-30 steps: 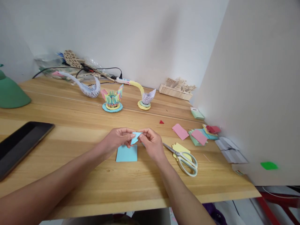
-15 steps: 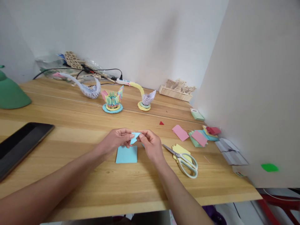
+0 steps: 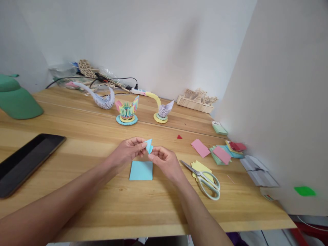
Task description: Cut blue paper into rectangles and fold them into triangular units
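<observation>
A small folded piece of blue paper (image 3: 149,146) is held up above the table between my two hands. My left hand (image 3: 132,147) pinches its left side between thumb and fingers. At its lower right, the thumb and fingertips of my right hand (image 3: 163,159) close on the paper's edge. Just below the hands a blue paper square (image 3: 141,171) lies flat on the wood. To the right of my right hand, scissors (image 3: 202,176) rest partly over a stack of yellow paper (image 3: 203,168).
Behind the hands stand a multicoloured paper basket (image 3: 127,112), a paper swan (image 3: 164,110) and a larger white swan (image 3: 102,100). Pink paper (image 3: 200,148) and more coloured sheets lie right. A phone (image 3: 30,160) and green bottle (image 3: 19,100) are left.
The folded blue paper has turned in my fingers, so its point now faces up. My right hand has shifted slightly lower on it. The whole view has swung a little left.
</observation>
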A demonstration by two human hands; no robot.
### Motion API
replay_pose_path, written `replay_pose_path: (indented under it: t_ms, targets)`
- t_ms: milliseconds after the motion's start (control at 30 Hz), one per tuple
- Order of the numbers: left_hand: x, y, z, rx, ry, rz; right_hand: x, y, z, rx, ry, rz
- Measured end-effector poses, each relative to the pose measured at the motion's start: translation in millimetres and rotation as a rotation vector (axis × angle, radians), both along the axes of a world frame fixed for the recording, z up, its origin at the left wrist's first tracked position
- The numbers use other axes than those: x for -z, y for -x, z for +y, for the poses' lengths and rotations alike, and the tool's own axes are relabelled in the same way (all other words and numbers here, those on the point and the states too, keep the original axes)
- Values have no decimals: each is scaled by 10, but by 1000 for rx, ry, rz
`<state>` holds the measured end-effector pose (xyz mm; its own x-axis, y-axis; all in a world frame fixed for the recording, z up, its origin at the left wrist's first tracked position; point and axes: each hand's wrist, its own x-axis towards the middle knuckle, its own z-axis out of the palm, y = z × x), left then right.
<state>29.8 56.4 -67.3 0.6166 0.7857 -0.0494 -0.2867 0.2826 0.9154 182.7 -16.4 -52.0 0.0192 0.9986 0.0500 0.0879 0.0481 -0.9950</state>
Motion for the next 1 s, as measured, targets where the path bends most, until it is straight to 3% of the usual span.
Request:
replay_pose_path:
  t_ms: [167, 300, 400, 600, 800, 1000]
  targets:
    - [-71, -33, -47, -58, -96, 83, -7, 7, -25, 218, -121, -270]
    - [-114, -28, -66, -44, -254, 259, -29, 19, -51, 215, -206, -396]
    - [-136, -10, -70, -46, -337, 362, -46, -10, -49, 191, -184, -319]
    - [-168, -4, -76, 8, -273, 386, -31, -109, -6, 118, -70, -15]
    - [-147, -15, -84, 35, -263, 372, -37, -60, -23, 141, -56, -103]
    - [-139, -14, -82, 7, -381, 388, -98, -24, -50, 233, -130, -284]
